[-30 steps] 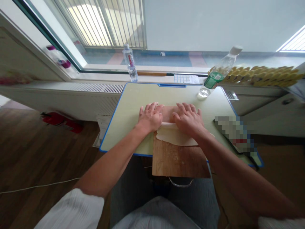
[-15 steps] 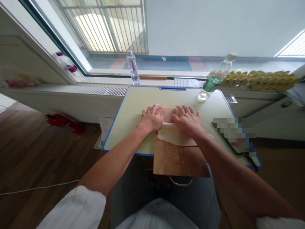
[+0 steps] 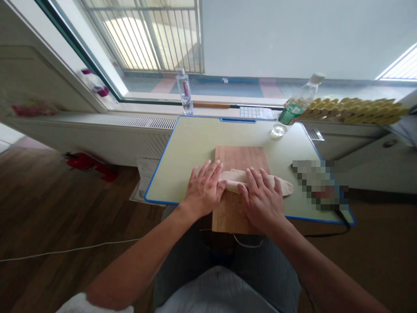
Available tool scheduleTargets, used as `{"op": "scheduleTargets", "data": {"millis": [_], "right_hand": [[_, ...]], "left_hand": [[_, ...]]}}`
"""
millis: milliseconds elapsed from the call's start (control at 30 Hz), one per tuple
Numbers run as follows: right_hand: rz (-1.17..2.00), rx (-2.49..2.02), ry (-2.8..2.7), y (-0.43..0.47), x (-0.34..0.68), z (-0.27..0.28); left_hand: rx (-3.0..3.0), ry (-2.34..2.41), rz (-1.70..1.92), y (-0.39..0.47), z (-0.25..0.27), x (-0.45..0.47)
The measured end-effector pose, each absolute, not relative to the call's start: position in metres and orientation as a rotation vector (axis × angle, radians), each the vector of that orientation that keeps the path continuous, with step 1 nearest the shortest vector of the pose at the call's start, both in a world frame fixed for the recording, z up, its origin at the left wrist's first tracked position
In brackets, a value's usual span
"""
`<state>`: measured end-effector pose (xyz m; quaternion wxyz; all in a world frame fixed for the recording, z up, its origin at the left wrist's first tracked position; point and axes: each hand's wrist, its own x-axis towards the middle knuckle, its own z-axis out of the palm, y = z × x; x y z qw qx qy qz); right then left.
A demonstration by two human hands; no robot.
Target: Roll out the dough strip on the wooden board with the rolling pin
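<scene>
A sheet of pale dough lies across a wooden board, its right end reaching past the board's edge. Along the dough's near side runs a slim pale rolling pin, visible only between my hands. My left hand rests on the pin's left end, palm down with its fingers stretched out. On the right part, my right hand lies flat with spread fingers, covering some of the dough. Neither hand wraps round the pin, and both its ends are hidden.
Under the board is a pale folding table with a blue rim. A green-labelled bottle stands at its back right; a blurred-out item lies at the right. Another clear bottle is on the sill. A fire extinguisher is on the floor.
Both hands have come back toward my body with the rolling pin. The dough, before spread on the pin's near side, now shows mostly on its far side. More of the board's far part is uncovered.
</scene>
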<state>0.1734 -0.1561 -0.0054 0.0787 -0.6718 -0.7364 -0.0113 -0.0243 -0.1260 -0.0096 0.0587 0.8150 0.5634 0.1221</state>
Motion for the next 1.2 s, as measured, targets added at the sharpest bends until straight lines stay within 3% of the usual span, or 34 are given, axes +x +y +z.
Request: {"op": "scheduleTargets", "data": {"millis": [467,1200], "right_hand": [[0.263,-2.17,-2.161,-0.1,0.188,0.009],[0.088,-2.196,-2.192,-0.119,0.183,-0.001]], "left_hand": [[2.418,1.749,0.446,-0.048,0.005,0.005],[2.438,1.682,0.238,-0.056,-0.005,0.005]]}}
